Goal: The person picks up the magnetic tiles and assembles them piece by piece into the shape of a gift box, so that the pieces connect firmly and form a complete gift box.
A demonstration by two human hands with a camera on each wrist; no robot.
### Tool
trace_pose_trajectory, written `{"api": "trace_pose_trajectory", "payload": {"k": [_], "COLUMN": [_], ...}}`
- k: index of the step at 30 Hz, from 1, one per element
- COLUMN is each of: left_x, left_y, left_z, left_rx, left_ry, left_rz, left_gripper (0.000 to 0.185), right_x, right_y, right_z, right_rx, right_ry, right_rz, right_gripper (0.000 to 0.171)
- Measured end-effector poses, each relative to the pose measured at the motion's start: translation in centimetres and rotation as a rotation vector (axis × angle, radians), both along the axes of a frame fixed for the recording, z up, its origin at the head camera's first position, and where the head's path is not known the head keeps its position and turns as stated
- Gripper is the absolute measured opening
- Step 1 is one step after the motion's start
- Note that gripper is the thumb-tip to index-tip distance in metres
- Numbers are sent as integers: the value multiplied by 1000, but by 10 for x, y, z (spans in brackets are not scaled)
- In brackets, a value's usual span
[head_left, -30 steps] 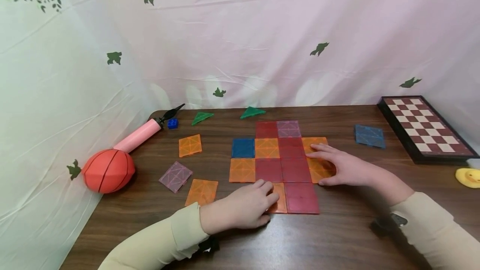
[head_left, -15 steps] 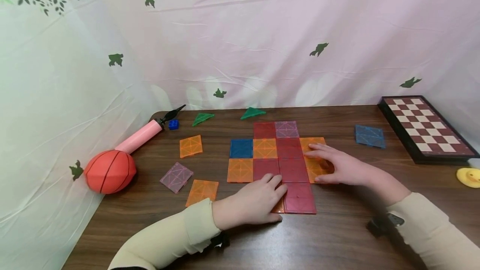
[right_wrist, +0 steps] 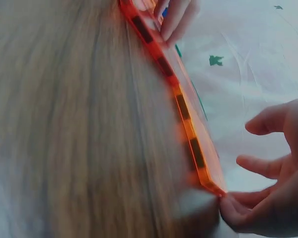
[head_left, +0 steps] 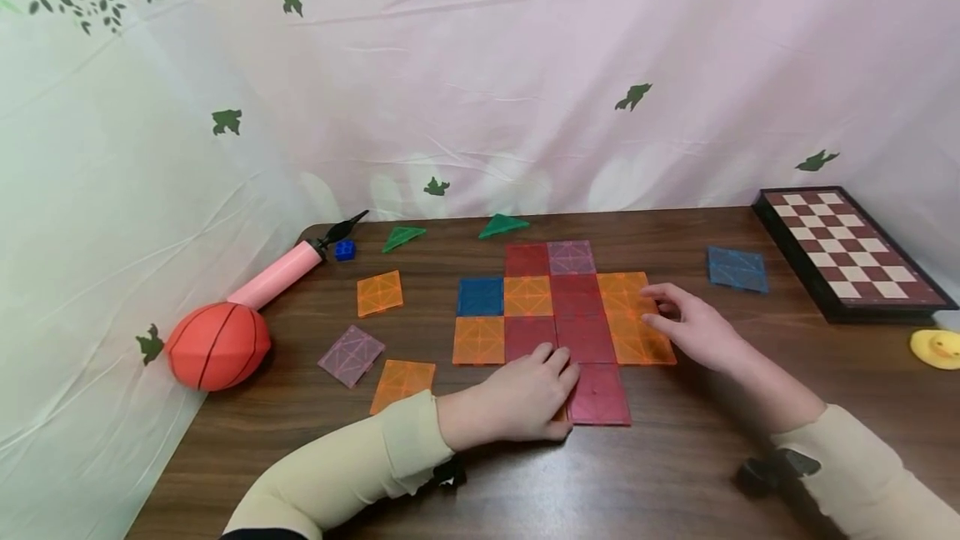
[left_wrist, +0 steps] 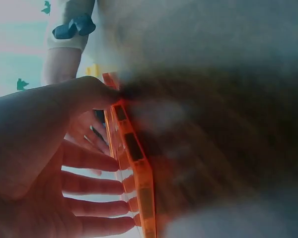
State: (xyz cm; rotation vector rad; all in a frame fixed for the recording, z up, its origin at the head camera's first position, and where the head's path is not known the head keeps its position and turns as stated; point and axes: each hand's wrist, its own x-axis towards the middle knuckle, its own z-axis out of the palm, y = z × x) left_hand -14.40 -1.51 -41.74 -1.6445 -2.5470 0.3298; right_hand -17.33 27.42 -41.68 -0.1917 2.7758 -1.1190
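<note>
A flat patch of square tiles (head_left: 573, 307) in red, orange, blue and purple lies mid-table. My left hand (head_left: 525, 398) lies flat over an orange tile in the front row, hiding nearly all of it, beside a red tile (head_left: 597, 394). Its fingertips reach a red tile (head_left: 528, 338) in the row behind. The left wrist view shows that hand (left_wrist: 49, 163) with straight fingers beside the orange tile's edge (left_wrist: 134, 158). My right hand (head_left: 693, 327) rests at the right edge of two orange tiles (head_left: 637, 340), fingers loosely curled. In the right wrist view its fingertips (right_wrist: 233, 210) touch the orange tile's corner (right_wrist: 208, 181).
On the left of the brown table (head_left: 675, 473) are a basketball (head_left: 217, 346), a pink pump (head_left: 277, 272), a blue brick (head_left: 345, 249), two loose orange tiles (head_left: 379, 292) and a purple one (head_left: 351, 354). Behind lie green triangles (head_left: 403, 236). On the right: blue tile (head_left: 737, 269), chessboard (head_left: 847, 252), yellow duck (head_left: 937, 348).
My left hand slid right and forward, bringing the orange tile against the red one. My right hand drew back off the orange tiles to their right edge.
</note>
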Motion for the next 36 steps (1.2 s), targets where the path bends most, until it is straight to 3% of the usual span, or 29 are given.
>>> {"api": "trace_pose_trajectory", "payload": {"k": [5, 8, 10, 15, 19, 24, 27, 32, 36], "left_x": [-1, -2, -3, -9, -11, -9, -6, 3, 12], "left_y": [1, 0, -1, -8, -10, -10, -8, -4, -2], "left_z": [3, 5, 7, 12, 17, 27, 32, 31, 27], "left_rx": [-42, -68, -59, 27, 83, 159, 185, 244, 282], "left_ry": [-56, -78, -149, -406, -443, -347, -195, 69, 166], "left_rz": [18, 13, 27, 79, 29, 5, -24, -35, 3], "left_gripper": [66, 67, 65, 55, 46, 44, 45, 36, 38], "right_x": [0, 1, 1, -3, -7, -13, -16, -18, -18], "right_y": [-1, 0, 0, -7, -10, -10, -11, -13, -15], "right_z": [2, 5, 8, 12, 10, 7, 4, -1, -4], "right_rx": [-215, -262, -249, -278, -388, -588, -656, -667, -657], "right_ry": [-86, -70, -36, 21, -3, -138, -203, -258, -282], "right_rz": [-62, -80, -82, -67, -39, -16, -1, 27, 49], "right_gripper": [45, 44, 45, 50, 61, 71, 72, 71, 71]}}
